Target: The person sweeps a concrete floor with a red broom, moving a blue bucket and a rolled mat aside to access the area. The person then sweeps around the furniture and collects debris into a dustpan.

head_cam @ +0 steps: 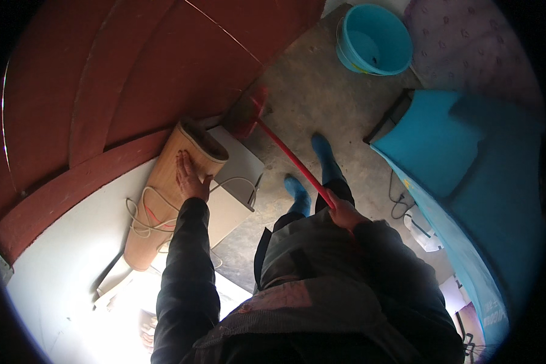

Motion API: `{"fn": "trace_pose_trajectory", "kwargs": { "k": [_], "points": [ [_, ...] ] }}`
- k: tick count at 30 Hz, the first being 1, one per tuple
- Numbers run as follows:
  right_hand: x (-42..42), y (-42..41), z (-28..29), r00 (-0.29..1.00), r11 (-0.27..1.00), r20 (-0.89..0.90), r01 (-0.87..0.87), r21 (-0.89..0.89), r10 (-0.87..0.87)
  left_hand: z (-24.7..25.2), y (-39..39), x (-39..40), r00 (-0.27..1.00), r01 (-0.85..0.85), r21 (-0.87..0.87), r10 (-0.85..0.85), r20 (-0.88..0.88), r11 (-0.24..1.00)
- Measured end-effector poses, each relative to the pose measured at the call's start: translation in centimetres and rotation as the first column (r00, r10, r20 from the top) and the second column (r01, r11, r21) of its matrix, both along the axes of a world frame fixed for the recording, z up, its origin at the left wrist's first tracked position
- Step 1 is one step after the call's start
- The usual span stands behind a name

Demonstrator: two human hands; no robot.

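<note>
My left hand point(191, 179) lies flat on the side of a wood-coloured oval tube-like container point(170, 182), close to its dark open end. A loose pale cord point(136, 223) with a red strand lies across that container. In my right hand point(347, 212) is the red handle point(291, 157) of a long-handled tool. Its red head point(250, 116) is down at the floor beside the brown-red door; it is blurred, and whether it is a broom or a dustpan I cannot tell.
A white box-like cabinet point(232, 209) stands under the container. Ahead is a light-blue bucket point(375, 41) with a wire handle. To my right, a blue fabric-covered piece of furniture point(437, 136) borders the concrete floor point(295, 100). A black cable point(396, 200) trails beneath its edge.
</note>
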State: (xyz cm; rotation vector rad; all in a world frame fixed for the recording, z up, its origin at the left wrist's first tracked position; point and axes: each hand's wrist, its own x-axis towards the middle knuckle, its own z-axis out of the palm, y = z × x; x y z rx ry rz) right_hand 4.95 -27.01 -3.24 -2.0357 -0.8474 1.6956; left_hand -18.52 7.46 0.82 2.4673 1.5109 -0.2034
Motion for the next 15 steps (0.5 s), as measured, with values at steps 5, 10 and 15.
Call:
{"fn": "trace_pose_trajectory", "kwargs": {
  "k": [5,10,15],
  "points": [
    [1.5,-3.4,3.9,0.999,0.975,0.05,-0.013,0.223,0.002,0.0,-0.2,0.2,1.0,-0.008,0.021,0.008,0.003,1.0],
    [0.0,2.7,2.8,0.999,0.991,0.006,-0.039,0.131,0.039,-0.2,-0.2,0.2,1.0,0.006,0.03,-0.006,-0.01,1.0],
    [-0.1,0.2,-1.6,0.99,0.996,0.109,-0.087,-0.024,0.089,-0.4,0.0,0.3,1.0,0.01,0.036,-0.01,0.009,0.999]
  ]
}}
